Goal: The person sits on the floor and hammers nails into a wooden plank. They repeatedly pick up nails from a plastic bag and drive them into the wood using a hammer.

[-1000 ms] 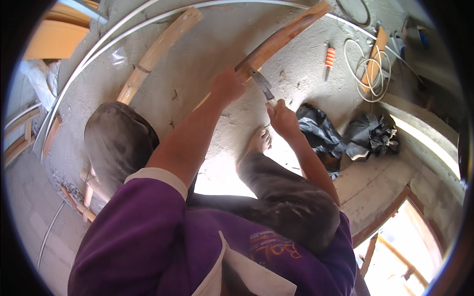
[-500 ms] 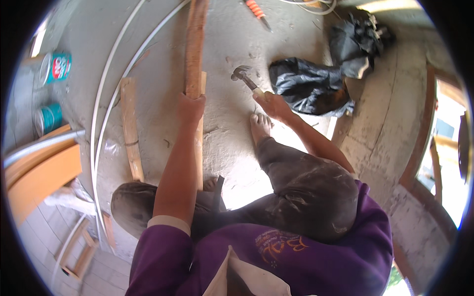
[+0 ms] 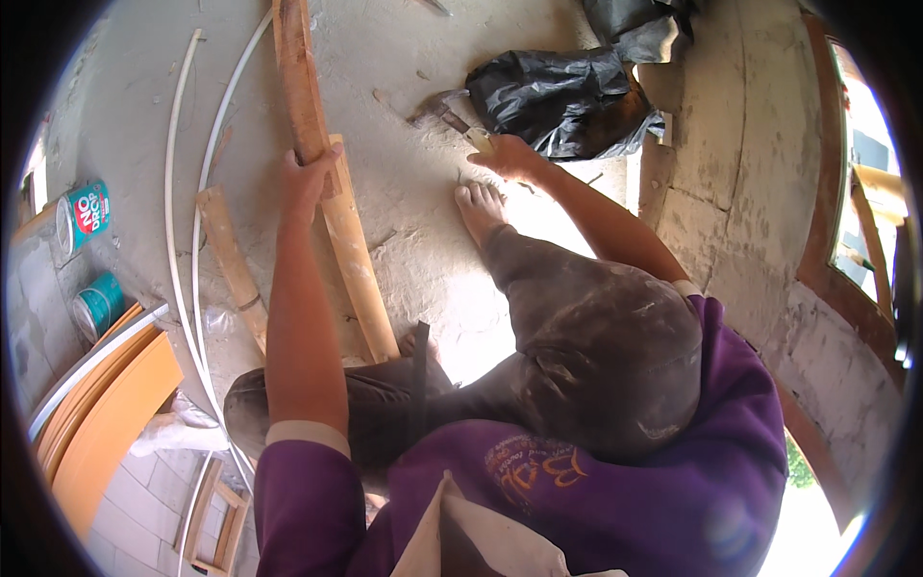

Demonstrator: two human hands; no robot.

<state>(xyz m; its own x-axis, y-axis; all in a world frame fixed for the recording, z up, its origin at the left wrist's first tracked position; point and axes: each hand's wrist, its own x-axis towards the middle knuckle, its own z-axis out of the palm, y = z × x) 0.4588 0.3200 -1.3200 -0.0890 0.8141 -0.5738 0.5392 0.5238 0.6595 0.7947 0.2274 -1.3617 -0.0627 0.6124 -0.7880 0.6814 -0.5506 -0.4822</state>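
Observation:
My left hand [image 3: 308, 181] is closed round the lower end of a long reddish-brown wooden board [image 3: 300, 87], which stretches away toward the top edge. Beneath that end, a paler wooden strip [image 3: 358, 260] runs back toward my bent left leg. My right hand [image 3: 507, 159] grips the light-coloured handle of a claw hammer [image 3: 452, 117], its metal head pointing left over the floor. Just beyond the hammer lies a crumpled black plastic sheet [image 3: 548, 96]. Whether the board touches the strip is hard to tell.
Two white pipes [image 3: 173, 144] curve along the floor at left, beside another wooden piece [image 3: 231, 255]. Teal paint cans [image 3: 87, 216] and stacked orange-brown panels [image 3: 115, 433] stand at far left. My bare right foot [image 3: 481, 210] is below the hammer. A wall [image 3: 707, 183] rises at right.
The whole view has shifted. My left hand and the board have swung left, exposing more of the pale strip. The hammer in my right hand is now closer to the black sheet.

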